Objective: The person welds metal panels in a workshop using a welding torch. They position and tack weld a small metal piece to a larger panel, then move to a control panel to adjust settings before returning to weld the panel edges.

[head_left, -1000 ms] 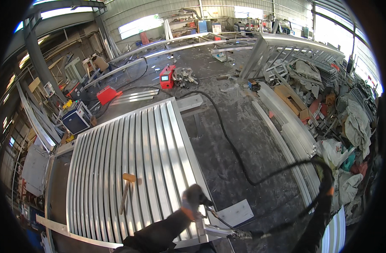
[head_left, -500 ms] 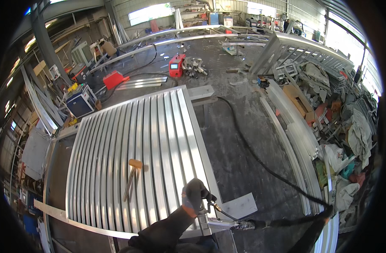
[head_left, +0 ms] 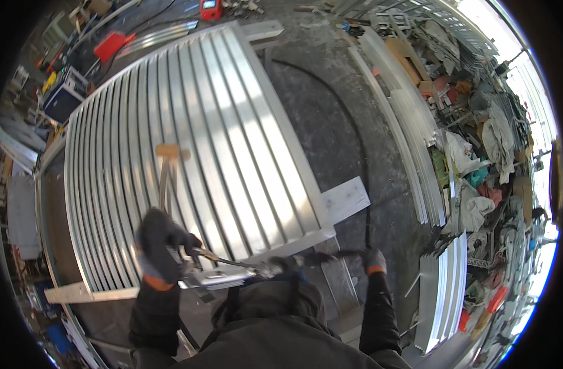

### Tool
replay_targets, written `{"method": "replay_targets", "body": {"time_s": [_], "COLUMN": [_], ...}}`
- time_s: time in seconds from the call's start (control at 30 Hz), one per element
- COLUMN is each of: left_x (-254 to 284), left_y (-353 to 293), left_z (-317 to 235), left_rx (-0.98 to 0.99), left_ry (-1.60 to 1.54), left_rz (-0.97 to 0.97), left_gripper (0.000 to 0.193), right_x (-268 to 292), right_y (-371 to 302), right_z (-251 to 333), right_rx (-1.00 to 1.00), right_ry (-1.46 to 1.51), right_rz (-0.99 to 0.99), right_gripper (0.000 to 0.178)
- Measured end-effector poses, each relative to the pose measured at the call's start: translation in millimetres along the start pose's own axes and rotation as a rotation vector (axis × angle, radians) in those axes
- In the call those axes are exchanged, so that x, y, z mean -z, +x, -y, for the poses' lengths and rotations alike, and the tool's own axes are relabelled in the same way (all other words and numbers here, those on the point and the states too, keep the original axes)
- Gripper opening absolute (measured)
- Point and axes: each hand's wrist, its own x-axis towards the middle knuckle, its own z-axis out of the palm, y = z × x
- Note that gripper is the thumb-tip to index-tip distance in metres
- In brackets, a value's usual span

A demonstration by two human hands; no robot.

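Observation:
My left hand point(head_left: 161, 243), in a dark glove with an orange cuff, is closed around a silver hand-held torch point(head_left: 217, 280) with a brass-coloured fitting. It is over the near edge of a slatted aluminium panel point(head_left: 189, 104); the glove hides much of the torch's grip. A thick black cable point(head_left: 358, 138) runs from the torch to my right hand point(head_left: 372, 261), which is closed around it, then curves away over the floor. On the slats, just beyond my left hand, lies a mallet point(head_left: 168, 150) with a tan head.
A white-topped bar point(head_left: 346, 200) juts out from the panel's right side. Long aluminium profiles point(head_left: 395, 117) lie on the floor at right, beside a heap of scrap and sacks point(head_left: 472, 147). A blue machine point(head_left: 65, 98) and a red box point(head_left: 109, 46) stand at far left.
My left hand has moved left along the panel's near edge with the torch. My right hand has come inward with the cable. The view has tilted further down.

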Motion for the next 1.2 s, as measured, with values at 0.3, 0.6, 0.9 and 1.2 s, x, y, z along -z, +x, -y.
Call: {"method": "replay_targets", "body": {"time_s": [0.3, 0.6, 0.9, 1.2], "left_x": [64, 38, 60, 90], "left_y": [-99, -195, -269, -199], "left_z": [-123, -165, -81, 116], "left_rx": [-0.016, -0.596, -0.877, -0.730], "left_ry": [0.243, 0.525, 0.109, -0.948], "left_rz": [-0.742, -0.611, -1.033, -0.937], "left_gripper": [0.034, 0.030, 0.044, 0.032], "right_x": [-3, -16, 89, 56], "right_y": [-186, -221, -227, -171], "right_z": [419, 515, 509, 456], "right_rx": [1.496, 1.527, 1.537, 1.279], "right_ry": [-0.155, -0.048, 0.353, 0.042], "right_rz": [0.106, 0.606, 0.349, 1.501], "right_gripper": [0.077, 0.029, 0.045, 0.072]}}
